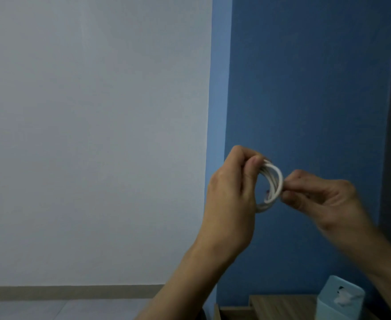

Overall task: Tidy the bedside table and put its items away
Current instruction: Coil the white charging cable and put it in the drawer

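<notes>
A white cable (273, 184), wound into a small coil of several loops, is held up in front of the blue wall. My left hand (232, 195) grips the coil's left side, with the fingers curled over the top and the thumb pointing up along it. My right hand (321, 197) pinches the coil's right edge between thumb and fingertips. Low at the right, a strip of the wooden bedside table (279, 304) shows under my arms.
A pale blue tissue box (335, 301) with white tissue poking out of it stands on the table at the bottom right. A white wall (93, 135) fills the left half, with a grey skirting strip (63, 292) near the floor.
</notes>
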The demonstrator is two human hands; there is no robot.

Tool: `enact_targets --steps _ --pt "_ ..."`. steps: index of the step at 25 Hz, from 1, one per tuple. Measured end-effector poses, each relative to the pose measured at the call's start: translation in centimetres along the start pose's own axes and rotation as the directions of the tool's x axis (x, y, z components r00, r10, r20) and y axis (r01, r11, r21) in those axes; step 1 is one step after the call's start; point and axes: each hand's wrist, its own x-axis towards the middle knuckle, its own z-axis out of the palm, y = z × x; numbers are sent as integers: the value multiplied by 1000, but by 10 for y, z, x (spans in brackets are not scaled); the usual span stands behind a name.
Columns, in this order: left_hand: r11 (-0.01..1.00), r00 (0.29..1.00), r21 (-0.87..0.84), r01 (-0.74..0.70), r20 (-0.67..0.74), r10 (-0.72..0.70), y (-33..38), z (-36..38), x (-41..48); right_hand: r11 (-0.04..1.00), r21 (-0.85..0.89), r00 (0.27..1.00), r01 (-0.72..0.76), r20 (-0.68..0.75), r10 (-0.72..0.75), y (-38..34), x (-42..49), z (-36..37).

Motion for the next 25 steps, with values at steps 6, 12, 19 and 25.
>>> enact_targets --steps 6,12,19,25 --pt "1000 999 4 27 -18 -27 -7 -11 -1 743 -663 910 -98 -362 -202 16 3 -34" --pt "998 998 -24 58 -16 -59 -7 -3 -3 926 289 954 -241 -102 280 -15 -4 -19" --pt "986 999 -163 47 26 -44 1 11 -10 999 -32 950 -25 -311 14 -24 -8 26" --pt "969 1000 -246 28 2 -28 9 16 -10 987 -153 876 -59 -481 -22 -4 -9 41"
